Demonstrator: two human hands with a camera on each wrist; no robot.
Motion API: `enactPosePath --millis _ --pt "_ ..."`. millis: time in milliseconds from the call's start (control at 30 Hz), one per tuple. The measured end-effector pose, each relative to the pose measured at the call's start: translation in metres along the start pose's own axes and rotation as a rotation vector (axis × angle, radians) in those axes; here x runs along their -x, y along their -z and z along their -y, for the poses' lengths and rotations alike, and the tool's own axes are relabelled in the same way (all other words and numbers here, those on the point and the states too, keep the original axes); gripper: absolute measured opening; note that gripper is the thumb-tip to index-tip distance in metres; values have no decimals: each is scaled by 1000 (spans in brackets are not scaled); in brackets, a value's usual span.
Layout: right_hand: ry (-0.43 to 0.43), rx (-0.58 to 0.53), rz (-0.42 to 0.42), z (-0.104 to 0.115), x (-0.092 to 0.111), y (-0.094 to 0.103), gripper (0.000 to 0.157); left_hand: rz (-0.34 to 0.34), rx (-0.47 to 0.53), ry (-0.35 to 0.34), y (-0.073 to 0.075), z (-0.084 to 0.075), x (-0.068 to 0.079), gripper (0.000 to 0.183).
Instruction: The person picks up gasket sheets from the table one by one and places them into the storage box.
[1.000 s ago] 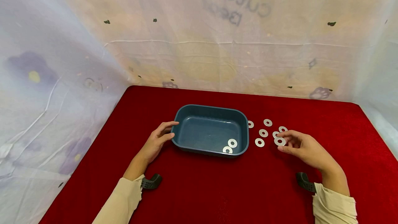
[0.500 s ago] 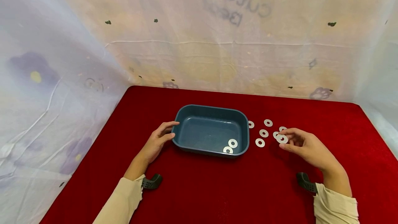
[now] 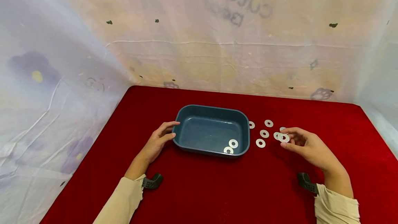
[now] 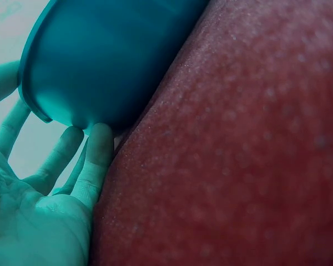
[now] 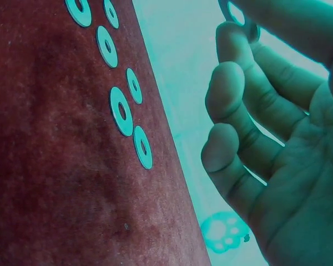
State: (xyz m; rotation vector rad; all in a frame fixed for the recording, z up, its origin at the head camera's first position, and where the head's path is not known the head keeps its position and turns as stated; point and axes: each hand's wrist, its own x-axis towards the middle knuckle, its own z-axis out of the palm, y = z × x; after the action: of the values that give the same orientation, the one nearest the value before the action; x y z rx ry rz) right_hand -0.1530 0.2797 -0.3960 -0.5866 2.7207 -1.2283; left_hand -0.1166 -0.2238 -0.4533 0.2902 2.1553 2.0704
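Note:
My left hand (image 3: 157,142) rests at the left end of a dark blue plastic basin (image 3: 199,132), its fingers extended. In the left wrist view the fingertips (image 4: 100,141) touch the basin's outer wall. Two flat metal washers (image 3: 230,142) lie inside, near the basin's right front corner. My right hand (image 3: 308,146) pinches one washer (image 3: 283,141) between thumb and fingers, raised over the cloth. In the head view it overlaps another washer (image 3: 275,136) lying behind it. The right wrist view shows the held washer (image 5: 255,33) only in part, its other fingers curled loosely below.
Several loose washers (image 3: 266,125) lie on the red cloth (image 3: 217,189) right of the basin, one partly hidden by its rim. A pale printed curtain (image 3: 199,54) stands behind and at both sides. Each wrist carries a dark camera mount (image 3: 153,182).
My right hand has shifted slightly right and away from me, carrying the pinched washer with it. The left hand and the basin have stayed in place.

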Motion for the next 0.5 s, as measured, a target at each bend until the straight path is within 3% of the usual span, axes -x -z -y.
enactPosePath --millis 500 --pt "-26 19 -28 10 4 4 36 1 -1 -2 0 2 0 46"
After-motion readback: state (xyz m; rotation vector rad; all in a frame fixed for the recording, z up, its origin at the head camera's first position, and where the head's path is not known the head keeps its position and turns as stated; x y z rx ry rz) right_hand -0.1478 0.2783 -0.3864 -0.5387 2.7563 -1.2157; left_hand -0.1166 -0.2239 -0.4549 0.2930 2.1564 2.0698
